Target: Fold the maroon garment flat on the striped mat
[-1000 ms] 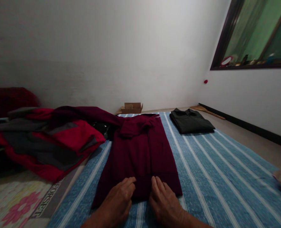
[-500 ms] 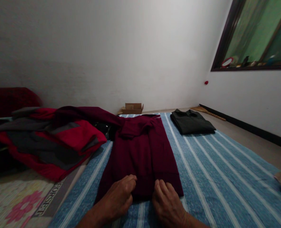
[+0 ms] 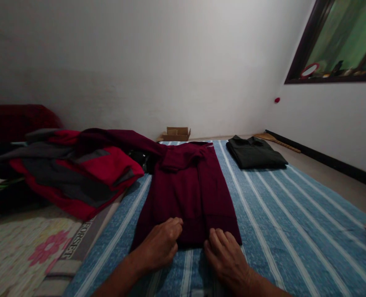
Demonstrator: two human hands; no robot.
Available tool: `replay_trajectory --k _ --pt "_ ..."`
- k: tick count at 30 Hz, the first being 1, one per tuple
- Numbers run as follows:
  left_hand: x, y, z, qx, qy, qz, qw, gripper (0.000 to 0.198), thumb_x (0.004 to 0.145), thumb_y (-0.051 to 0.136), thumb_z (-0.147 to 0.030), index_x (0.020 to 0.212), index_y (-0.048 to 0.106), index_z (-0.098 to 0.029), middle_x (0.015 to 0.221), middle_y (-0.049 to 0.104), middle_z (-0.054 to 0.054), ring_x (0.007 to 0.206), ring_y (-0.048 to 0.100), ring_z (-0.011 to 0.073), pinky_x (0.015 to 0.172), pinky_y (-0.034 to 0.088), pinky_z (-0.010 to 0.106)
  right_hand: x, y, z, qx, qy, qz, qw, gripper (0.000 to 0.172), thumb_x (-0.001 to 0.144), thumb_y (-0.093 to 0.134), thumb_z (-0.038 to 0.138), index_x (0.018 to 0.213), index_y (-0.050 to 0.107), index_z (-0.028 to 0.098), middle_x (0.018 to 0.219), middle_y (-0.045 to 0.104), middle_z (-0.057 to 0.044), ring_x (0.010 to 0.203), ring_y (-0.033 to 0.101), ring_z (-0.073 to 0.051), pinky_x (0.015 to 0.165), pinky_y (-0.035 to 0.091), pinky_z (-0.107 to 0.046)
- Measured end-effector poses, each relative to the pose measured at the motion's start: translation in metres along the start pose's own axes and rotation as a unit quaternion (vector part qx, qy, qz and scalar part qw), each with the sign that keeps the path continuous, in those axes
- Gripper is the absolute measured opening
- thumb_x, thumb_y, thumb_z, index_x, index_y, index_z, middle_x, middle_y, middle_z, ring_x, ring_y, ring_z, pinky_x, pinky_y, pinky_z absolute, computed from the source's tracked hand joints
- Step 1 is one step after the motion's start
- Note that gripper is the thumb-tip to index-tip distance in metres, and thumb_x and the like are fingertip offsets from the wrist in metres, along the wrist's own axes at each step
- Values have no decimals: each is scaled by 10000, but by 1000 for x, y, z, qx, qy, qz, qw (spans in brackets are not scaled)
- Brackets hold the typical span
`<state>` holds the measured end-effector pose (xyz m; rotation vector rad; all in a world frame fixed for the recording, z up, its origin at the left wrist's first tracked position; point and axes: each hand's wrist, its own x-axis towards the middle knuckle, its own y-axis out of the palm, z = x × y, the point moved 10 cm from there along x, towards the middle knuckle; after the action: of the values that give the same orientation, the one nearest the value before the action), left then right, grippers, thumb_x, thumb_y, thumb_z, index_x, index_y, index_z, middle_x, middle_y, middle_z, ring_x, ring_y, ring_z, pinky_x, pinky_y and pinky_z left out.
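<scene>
A maroon sweatshirt (image 3: 178,189) lies flat in front of me, its right side folded inward and one sleeve stretched out to the left over other clothes. My left hand (image 3: 162,243) pinches its near hem left of the middle. On the same hem, further right, the curled fingers of my right hand (image 3: 226,253) grip the fabric. Both thumbs are mostly hidden below the fingers. Under the sweatshirt is a blue sheet with white stripes (image 3: 263,214).
A red and grey jacket (image 3: 74,177) is heaped at the left, on a floral mat (image 3: 18,251). A folded dark garment (image 3: 255,152) rests at the back right. Against the far wall stands a small open cardboard box (image 3: 177,134). A window (image 3: 340,45) is at upper right.
The view has shifted a little, so the scene sits higher and further right. Both hands keep their place at the sweatshirt's hem, and the garment's shape looks the same.
</scene>
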<state>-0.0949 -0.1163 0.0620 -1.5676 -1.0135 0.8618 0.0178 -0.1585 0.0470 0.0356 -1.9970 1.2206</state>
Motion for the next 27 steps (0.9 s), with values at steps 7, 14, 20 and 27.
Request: replay_trajectory --k 7,14,20,27 --pt "-3 13 0 33 12 -14 999 336 654 398 13 890 559 -163 1197 564 98 1109 522 218 955 433 386 8 -10 -3 38 -29 7 999 313 880 327 82 1058 576 148 996 618 -113 898 531 -227 774 396 -362" --pt "-3 11 -1 42 12 0 999 339 647 395 24 880 564 -154 1186 575 99 1084 545 217 958 437 374 14 -4 0 22 -47 41 998 268 853 361 62 900 613 141 946 606 -129 807 516 -222 693 394 -355" --pt "-3 16 2 43 0 16 999 368 663 390 17 937 572 -147 1243 552 112 1158 507 238 997 412 407 7 -1 -1 11 -46 38 998 285 828 366 40 967 606 106 1025 587 -152 894 508 -248 736 386 -372" --pt "-3 16 1 37 -5 23 999 374 669 387 21 948 582 -133 1259 544 132 1181 491 251 1031 377 409 11 0 -2 4 -58 53 997 320 825 369 55 1056 586 96 1059 588 -164 908 514 -258 716 403 -373"
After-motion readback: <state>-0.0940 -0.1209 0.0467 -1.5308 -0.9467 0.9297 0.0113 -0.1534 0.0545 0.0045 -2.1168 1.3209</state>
